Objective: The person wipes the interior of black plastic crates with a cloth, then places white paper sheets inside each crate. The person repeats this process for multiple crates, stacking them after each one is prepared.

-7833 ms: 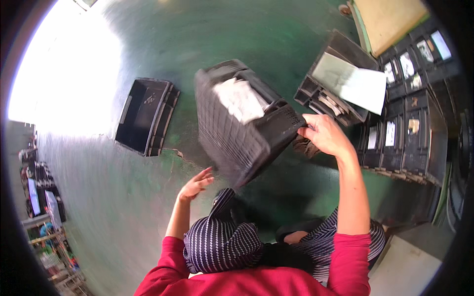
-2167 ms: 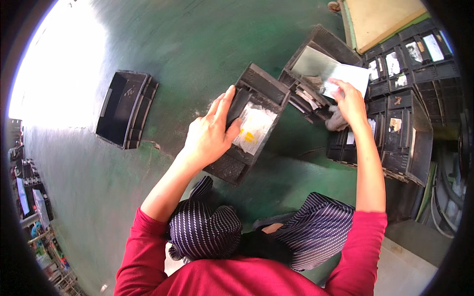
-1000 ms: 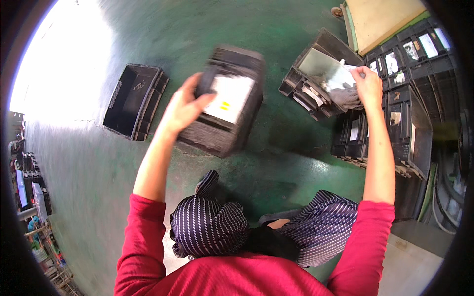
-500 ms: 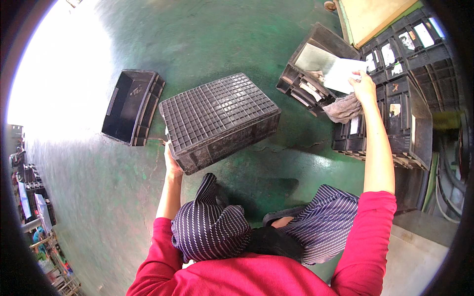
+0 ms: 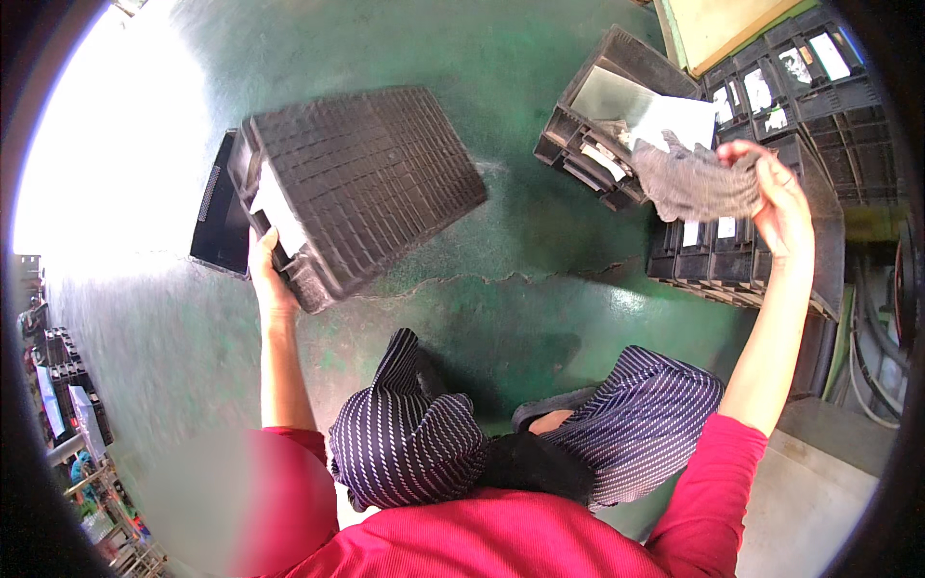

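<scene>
My left hand [image 5: 270, 275] grips the end of a black plastic crate [image 5: 376, 178], its fingers partly hidden at the handle. The crate is tilted, its gridded underside turned up, with a white label on the gripped end. A grey knit glove [image 5: 699, 183] hangs from my right hand [image 5: 785, 214], bunched between thumb and fingers, its loose glove fingers pointing left. Below and beyond the glove, a white sheet [image 5: 682, 118] lies in an open black crate [image 5: 650, 60].
Behind the tilted crate, a smaller black crate [image 5: 214, 226] stands on the green floor [image 5: 501, 313], partly covered. Labelled black crates [image 5: 819, 111] are stacked at the right, near a yellowish panel [image 5: 718, 29]. Hoses hang at the far right.
The gridded crate has swung left and tipped up, now overlapping the smaller crate. My right hand has drawn back to the right from the white sheet, bringing the glove with it.
</scene>
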The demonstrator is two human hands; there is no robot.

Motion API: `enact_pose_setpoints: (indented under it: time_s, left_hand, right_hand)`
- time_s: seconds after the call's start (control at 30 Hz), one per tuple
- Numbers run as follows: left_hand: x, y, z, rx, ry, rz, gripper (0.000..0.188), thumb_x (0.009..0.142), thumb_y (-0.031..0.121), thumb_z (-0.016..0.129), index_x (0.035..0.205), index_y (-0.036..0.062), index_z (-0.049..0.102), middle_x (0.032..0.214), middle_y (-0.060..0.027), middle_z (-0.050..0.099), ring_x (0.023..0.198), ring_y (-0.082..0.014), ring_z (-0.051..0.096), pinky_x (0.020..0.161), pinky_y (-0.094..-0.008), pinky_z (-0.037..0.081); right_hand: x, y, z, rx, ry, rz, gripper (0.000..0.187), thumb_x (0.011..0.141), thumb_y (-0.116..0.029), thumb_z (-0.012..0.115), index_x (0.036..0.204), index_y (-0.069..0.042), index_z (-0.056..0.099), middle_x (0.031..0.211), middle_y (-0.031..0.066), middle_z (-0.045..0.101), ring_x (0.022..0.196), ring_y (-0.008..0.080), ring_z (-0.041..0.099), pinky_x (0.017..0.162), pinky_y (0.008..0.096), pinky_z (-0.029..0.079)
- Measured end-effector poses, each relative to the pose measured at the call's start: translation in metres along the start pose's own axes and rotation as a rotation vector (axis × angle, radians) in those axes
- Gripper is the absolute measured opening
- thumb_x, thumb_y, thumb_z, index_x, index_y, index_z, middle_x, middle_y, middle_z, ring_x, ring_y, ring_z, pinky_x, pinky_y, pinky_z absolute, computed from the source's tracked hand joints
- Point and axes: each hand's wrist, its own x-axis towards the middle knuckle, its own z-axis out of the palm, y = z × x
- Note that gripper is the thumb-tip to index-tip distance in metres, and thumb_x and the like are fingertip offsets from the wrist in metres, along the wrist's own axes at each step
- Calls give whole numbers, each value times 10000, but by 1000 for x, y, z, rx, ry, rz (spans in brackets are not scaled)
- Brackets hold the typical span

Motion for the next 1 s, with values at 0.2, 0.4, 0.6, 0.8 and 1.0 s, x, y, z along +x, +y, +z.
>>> enact_pose_setpoints:
  time_s: [0.2,0.4,0.6,0.8,1.0]
  left_hand:
    - [-27,37,39,1176,-705,773,696,669,125,758,1289,16,460,1197,-207,585,993,-277,642,875,-369,503]
    - [-30,-34,41,1240,-1336,1167,647,713,216,680,1324,198,468,887,37,584,765,-130,571,666,-283,433]
    - [-24,-99,26,1235,-1597,1487,630,794,187,584,1377,296,372,1049,49,540,796,-105,525,726,-284,423]
    - [2,-123,-2,1416,-1461,1262,619,768,171,616,1338,294,409,1122,25,521,1066,-163,503,948,-414,381]
    - [0,-117,-25,1517,-934,743,710,696,123,669,1357,213,422,1388,-47,420,1357,-264,306,1091,-587,200]
  right_hand:
    - [-39,26,0,-92,258,63,293,912,-275,619,1047,-22,680,905,29,687,779,78,603,728,267,488]
    - [-73,42,-22,-225,374,180,350,920,-337,606,1059,-19,652,969,31,678,833,101,630,741,277,502]
    - [-82,19,-33,-193,550,184,266,932,-295,593,1075,-78,656,1035,28,674,934,123,624,859,293,477]
    - [-64,-32,10,34,415,26,343,950,-311,555,1179,-60,603,1122,44,640,1020,144,597,899,321,477]
    - [13,-13,67,1,417,37,398,933,-356,575,1191,-55,599,1137,57,628,1019,154,593,889,324,475]
